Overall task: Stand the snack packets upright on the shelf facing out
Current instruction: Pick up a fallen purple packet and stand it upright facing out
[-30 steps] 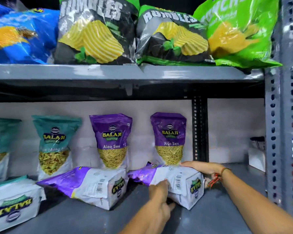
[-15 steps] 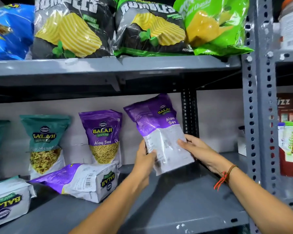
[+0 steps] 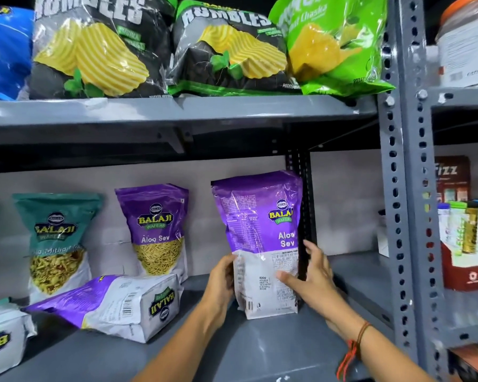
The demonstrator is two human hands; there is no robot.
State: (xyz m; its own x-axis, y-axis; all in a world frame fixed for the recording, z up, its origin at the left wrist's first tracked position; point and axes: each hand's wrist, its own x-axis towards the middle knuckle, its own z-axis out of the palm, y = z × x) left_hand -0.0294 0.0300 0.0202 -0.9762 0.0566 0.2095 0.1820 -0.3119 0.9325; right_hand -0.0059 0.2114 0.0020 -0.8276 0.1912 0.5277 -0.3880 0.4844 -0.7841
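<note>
A purple Aloo Sev packet stands upright on the grey shelf, its printed back side toward me. My left hand grips its lower left edge and my right hand holds its lower right edge. Another purple Aloo Sev packet stands upright against the back wall, facing out. A third purple packet lies flat on the shelf in front of it. A teal packet stands at the left, and one more packet lies flat at the far left edge.
Large chip bags fill the shelf above. A perforated grey upright bounds the shelf on the right. Beyond it a red box of bottles and a jar sit on neighbouring shelves.
Both hands lifted the purple packet from lying flat, tilted it up, and now hold it upright on the shelf. The view shifted to the right.
</note>
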